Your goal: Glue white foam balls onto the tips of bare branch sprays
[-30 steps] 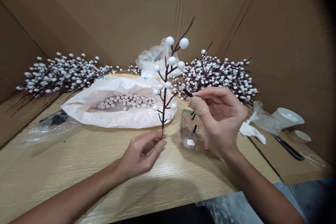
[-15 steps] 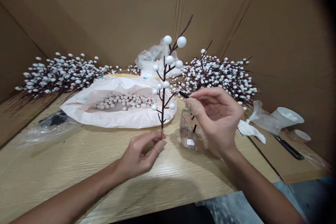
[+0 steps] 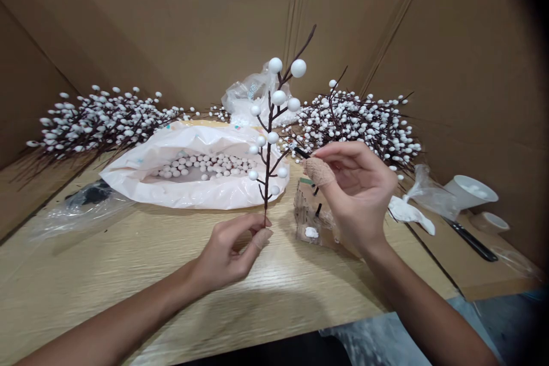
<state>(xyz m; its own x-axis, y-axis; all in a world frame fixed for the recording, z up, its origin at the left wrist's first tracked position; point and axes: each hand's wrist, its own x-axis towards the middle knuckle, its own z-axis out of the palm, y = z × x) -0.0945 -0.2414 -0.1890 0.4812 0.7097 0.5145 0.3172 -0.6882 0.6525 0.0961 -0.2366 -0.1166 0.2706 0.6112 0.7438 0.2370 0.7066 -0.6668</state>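
My left hand (image 3: 235, 251) pinches the bare lower end of an artificial berry branch (image 3: 268, 160) between thumb and forefinger. The branch stands upright, dark brown, with white round berries on most side twigs. In my right hand (image 3: 362, 194), a thin black stick (image 3: 302, 152) is pinched between thumb and fingers. Its tip is close to a berryless twig end on the branch's right side; whether they touch I cannot tell. Beige tape wraps my right thumb, and another piece is on my left thumb. Below my right hand sits a cardboard block (image 3: 303, 218) with a white dab and short black sticks.
Behind the branch lies an open white plastic bag (image 3: 184, 197) of white berries. Piles of berry branches lie at left (image 3: 103, 117) and right (image 3: 364, 126). At far right are a plastic cup (image 3: 472, 194), a tape roll (image 3: 493, 222) and a black-handled knife (image 3: 474, 242).
Almost nothing differs. Both hands keep their grips, and the whole scene sits a few pixels further right.
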